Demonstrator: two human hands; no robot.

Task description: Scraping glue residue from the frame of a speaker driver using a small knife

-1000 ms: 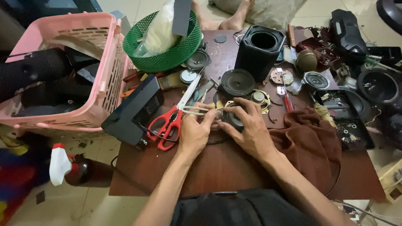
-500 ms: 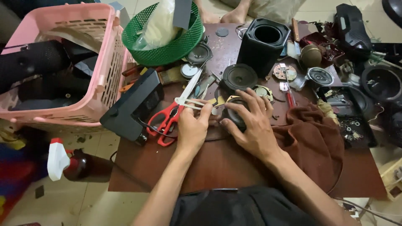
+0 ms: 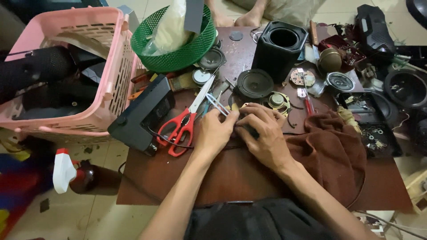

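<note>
Compared with half a second back, hardly shifted: left hand [image 3: 212,133] and right hand [image 3: 264,135] remain pressed together at the middle of the brown table [image 3: 178,182], though drawn a touch closer, knuckles now almost meeting. Pinched in the left fingers, thin silvery tweezers [image 3: 218,103], tips angled up and away from the grip. Closed under the right fingers, a small dark part [image 3: 251,131], mostly hidden — kind not clear. Just left of the grip, red-handled scissors [image 3: 184,121], blades pointing up and away, lying flat and untouched. Further left, a black box-shaped device [image 3: 142,113], tilted at the table's edge, against the pink plastic basket [image 3: 109,66]. Straight beyond the grip, a round black speaker cone [image 3: 254,83] and a smaller brass-coloured speaker driver [image 3: 278,100], the latter nearly touching the right fingertips. Behind those, a tall black speaker housing [image 3: 280,49] with a round opening on top, and to its left a green mesh basket [image 3: 178,53] holding a pale plastic bag. Right of the grip, a crumpled brown cloth [image 3: 333,151], close against the right wrist. Down left, off the table, a white-topped spray bottle [image 3: 66,171] on the floor.
</note>
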